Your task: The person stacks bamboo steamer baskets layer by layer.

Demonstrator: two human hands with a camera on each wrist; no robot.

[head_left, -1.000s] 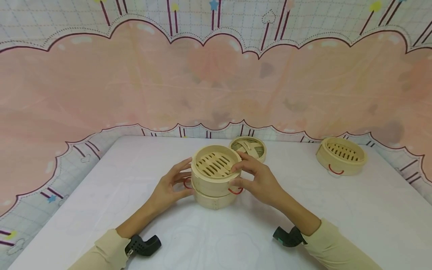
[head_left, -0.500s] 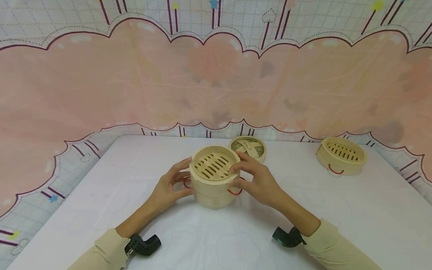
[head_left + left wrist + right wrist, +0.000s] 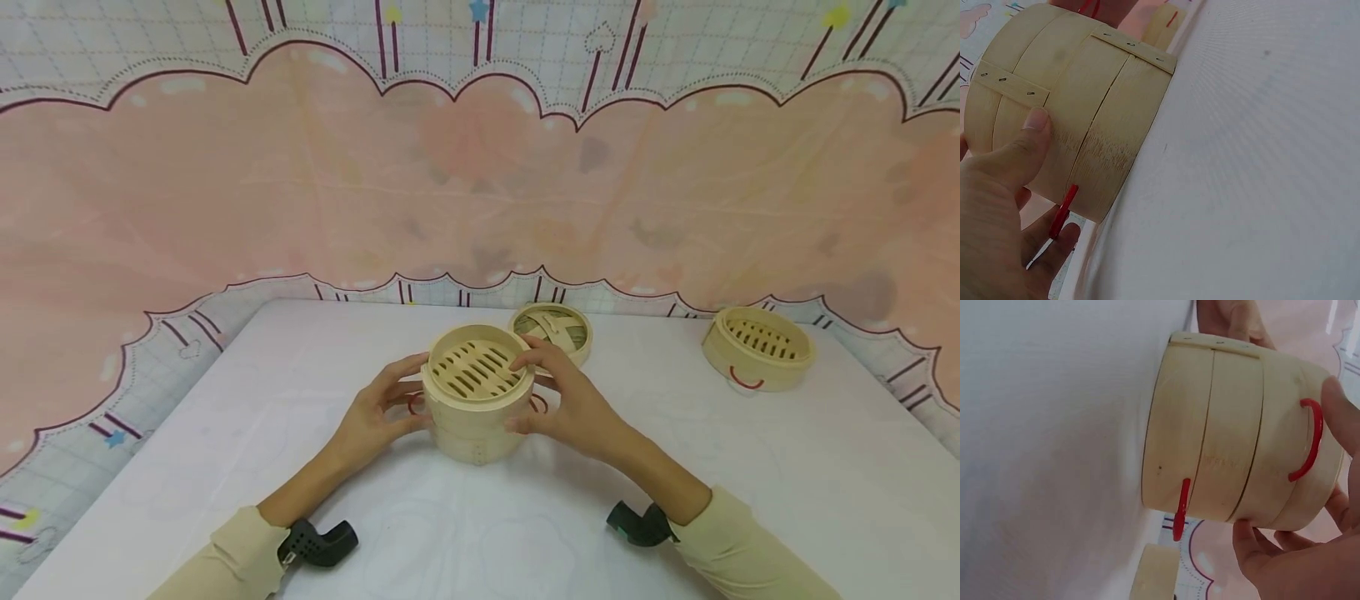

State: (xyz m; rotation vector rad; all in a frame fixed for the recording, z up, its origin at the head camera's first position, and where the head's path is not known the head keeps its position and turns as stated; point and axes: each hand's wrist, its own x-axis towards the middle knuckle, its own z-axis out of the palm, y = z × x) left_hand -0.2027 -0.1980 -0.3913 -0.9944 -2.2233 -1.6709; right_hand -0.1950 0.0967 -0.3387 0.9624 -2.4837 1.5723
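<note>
Two bamboo steamer baskets are stacked upright in the middle of the table, the upper basket (image 3: 468, 402) sitting flush on the lower basket (image 3: 480, 446). Slots cross the floor of the upper one. My left hand (image 3: 378, 410) grips the stack from the left, thumb in front and fingers round the far side. From the right, my right hand (image 3: 573, 404) holds the upper basket, thumb on the front wall and index finger over the rim. Red handles show at both sides; the right wrist view has an upper red handle (image 3: 1315, 440) and a lower red handle (image 3: 1180, 509).
Behind the stack lies a woven bamboo steamer lid (image 3: 558, 327), partly covered by the right hand. Another steamer basket (image 3: 757, 350) with a red handle stands at the back right of the white table (image 3: 225, 417). A patterned cloth (image 3: 420, 183) hangs behind.
The upper basket has settled down onto the lower one, closing the gap at the front. It has turned, its right red handle moving backward, while the right fingers shifted slightly.
</note>
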